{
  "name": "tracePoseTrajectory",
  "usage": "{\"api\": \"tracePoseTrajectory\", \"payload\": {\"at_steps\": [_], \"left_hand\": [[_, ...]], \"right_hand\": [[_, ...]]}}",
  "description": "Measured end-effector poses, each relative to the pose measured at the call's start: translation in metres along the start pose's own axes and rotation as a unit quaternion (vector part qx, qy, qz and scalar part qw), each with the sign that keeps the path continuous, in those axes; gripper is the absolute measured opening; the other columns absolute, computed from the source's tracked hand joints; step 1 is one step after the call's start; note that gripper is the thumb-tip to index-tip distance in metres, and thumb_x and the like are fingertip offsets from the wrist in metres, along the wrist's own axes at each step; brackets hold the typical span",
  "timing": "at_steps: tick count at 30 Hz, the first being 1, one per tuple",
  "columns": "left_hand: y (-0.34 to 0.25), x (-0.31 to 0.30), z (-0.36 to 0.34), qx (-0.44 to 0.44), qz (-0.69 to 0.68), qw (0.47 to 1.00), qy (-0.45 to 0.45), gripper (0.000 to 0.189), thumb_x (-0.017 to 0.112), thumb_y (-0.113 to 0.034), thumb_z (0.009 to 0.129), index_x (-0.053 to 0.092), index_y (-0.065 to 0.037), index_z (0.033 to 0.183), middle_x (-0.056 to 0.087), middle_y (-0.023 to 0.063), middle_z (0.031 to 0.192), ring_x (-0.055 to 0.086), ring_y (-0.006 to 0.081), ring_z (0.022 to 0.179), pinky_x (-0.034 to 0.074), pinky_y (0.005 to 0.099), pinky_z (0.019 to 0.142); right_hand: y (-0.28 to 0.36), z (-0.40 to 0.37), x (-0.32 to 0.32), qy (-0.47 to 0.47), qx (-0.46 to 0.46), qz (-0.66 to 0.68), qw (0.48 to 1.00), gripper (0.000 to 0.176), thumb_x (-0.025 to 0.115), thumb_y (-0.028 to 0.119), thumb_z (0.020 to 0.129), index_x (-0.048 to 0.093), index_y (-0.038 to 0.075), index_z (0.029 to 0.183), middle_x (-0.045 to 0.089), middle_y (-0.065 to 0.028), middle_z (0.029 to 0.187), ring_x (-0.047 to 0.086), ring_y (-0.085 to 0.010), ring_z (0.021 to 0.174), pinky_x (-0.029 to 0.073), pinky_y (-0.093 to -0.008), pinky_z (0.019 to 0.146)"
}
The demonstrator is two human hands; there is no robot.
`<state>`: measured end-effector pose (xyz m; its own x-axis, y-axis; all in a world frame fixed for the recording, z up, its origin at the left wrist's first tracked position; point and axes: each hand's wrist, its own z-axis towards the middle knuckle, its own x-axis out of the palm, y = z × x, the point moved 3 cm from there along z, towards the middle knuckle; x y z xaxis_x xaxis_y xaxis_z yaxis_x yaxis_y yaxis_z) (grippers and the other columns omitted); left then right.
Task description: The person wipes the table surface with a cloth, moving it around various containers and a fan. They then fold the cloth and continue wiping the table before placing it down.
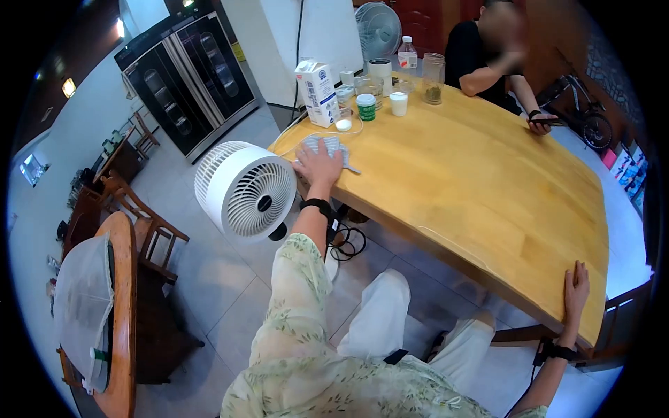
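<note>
My left hand [319,167] lies on a grey-and-white cloth [333,146] at the left corner of the wooden table [453,174]. Its fingers look spread over the cloth, which shows on both sides of the hand. On the far right, my right hand [576,287] rests with its fingers stretched out on the table's near edge, holding nothing. Just beyond the cloth stand a white carton [318,93], a small glass with something white in it [343,121], a green-and-white cup [366,107] and a white cup [398,104].
A white fan [251,189] stands close left of my left arm. A glass jar [433,78] and a bottle [408,53] stand farther back. Across the table sits a person [481,63] holding a phone [547,122]. A thin cable [456,245] lies along the near edge.
</note>
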<state>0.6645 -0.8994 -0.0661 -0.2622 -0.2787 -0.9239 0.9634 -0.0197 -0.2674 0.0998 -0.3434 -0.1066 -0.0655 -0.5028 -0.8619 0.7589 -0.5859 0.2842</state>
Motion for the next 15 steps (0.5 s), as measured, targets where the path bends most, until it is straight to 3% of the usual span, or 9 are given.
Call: {"api": "tracePoseTrajectory", "payload": {"at_steps": [5, 7, 8, 10, 11, 13, 15], "left_hand": [[-0.003, 0.012, -0.026, -0.005, -0.095, 0.993, -0.065, 0.067, 0.057, -0.04, 0.092, 0.042, -0.01, 0.149, 0.021, 0.0302, 0.158, 0.015, 0.0499, 0.145, 0.013, 0.0635, 0.116], [-0.002, 0.032, -0.036, 0.009, -0.149, 0.979, -0.139, 0.066, 0.061, -0.029, 0.091, 0.041, 0.0, 0.146, 0.016, 0.0357, 0.156, 0.014, 0.0518, 0.143, 0.016, 0.0597, 0.118], [-0.009, 0.025, -0.055, 0.021, -0.183, 0.973, -0.142, 0.066, 0.059, -0.021, 0.092, 0.035, 0.007, 0.147, 0.013, 0.0397, 0.154, 0.013, 0.0553, 0.142, 0.015, 0.0579, 0.119], [-0.02, 0.025, -0.088, 0.008, -0.311, 0.939, -0.146, 0.071, 0.056, -0.016, 0.094, 0.022, 0.009, 0.151, 0.006, 0.0418, 0.155, 0.008, 0.0579, 0.143, 0.011, 0.0566, 0.12], [-0.027, 0.032, -0.102, 0.007, -0.312, 0.939, -0.146, 0.071, 0.056, -0.016, 0.094, 0.022, 0.009, 0.151, 0.006, 0.0418, 0.155, 0.008, 0.0579, 0.143, 0.011, 0.0566, 0.12], [-0.039, 0.044, -0.13, 0.003, -0.443, 0.885, -0.142, 0.078, 0.052, -0.014, 0.096, 0.005, 0.007, 0.155, 0.0, 0.0415, 0.156, 0.001, 0.0555, 0.147, 0.009, 0.0523, 0.121], [-0.055, 0.031, -0.16, -0.015, -0.5, 0.859, -0.111, 0.079, 0.05, -0.015, 0.098, 0.001, 0.007, 0.155, -0.002, 0.0391, 0.158, 0.0, 0.0512, 0.149, 0.009, 0.0494, 0.122]], "right_hand": [[-0.003, 0.0, 0.001, -0.011, 0.0, -0.037, 0.999, 0.046, 0.059, 0.03, 0.099, 0.056, 0.006, 0.138, 0.049, -0.0229, 0.146, 0.043, -0.0404, 0.138, 0.034, -0.0465, 0.114], [-0.003, 0.001, 0.002, -0.007, 0.002, -0.043, 0.999, 0.046, 0.058, 0.031, 0.1, 0.056, 0.006, 0.139, 0.049, -0.0227, 0.147, 0.042, -0.0403, 0.138, 0.034, -0.047, 0.114], [-0.003, 0.001, 0.003, -0.004, 0.007, -0.05, 0.999, 0.047, 0.058, 0.032, 0.1, 0.055, 0.006, 0.139, 0.049, -0.0224, 0.147, 0.042, -0.0402, 0.138, 0.034, -0.0474, 0.114], [-0.004, 0.0, 0.003, -0.003, 0.006, -0.055, 0.998, 0.047, 0.058, 0.032, 0.1, 0.055, 0.007, 0.139, 0.049, -0.0222, 0.148, 0.042, -0.0402, 0.139, 0.033, -0.0478, 0.114], [-0.005, 0.0, 0.003, -0.003, 0.005, -0.06, 0.998, 0.048, 0.057, 0.033, 0.1, 0.055, 0.007, 0.14, 0.048, -0.022, 0.148, 0.042, -0.0402, 0.139, 0.033, -0.0481, 0.114], [-0.004, 0.0, 0.003, -0.002, 0.007, -0.061, 0.998, 0.048, 0.057, 0.033, 0.1, 0.055, 0.007, 0.14, 0.048, -0.0219, 0.148, 0.042, -0.0404, 0.139, 0.033, -0.0481, 0.114], [-0.003, 0.001, 0.002, -0.001, 0.008, -0.064, 0.998, 0.048, 0.058, 0.033, 0.1, 0.055, 0.007, 0.14, 0.047, -0.0219, 0.149, 0.042, -0.0405, 0.139, 0.033, -0.048, 0.114]]}}
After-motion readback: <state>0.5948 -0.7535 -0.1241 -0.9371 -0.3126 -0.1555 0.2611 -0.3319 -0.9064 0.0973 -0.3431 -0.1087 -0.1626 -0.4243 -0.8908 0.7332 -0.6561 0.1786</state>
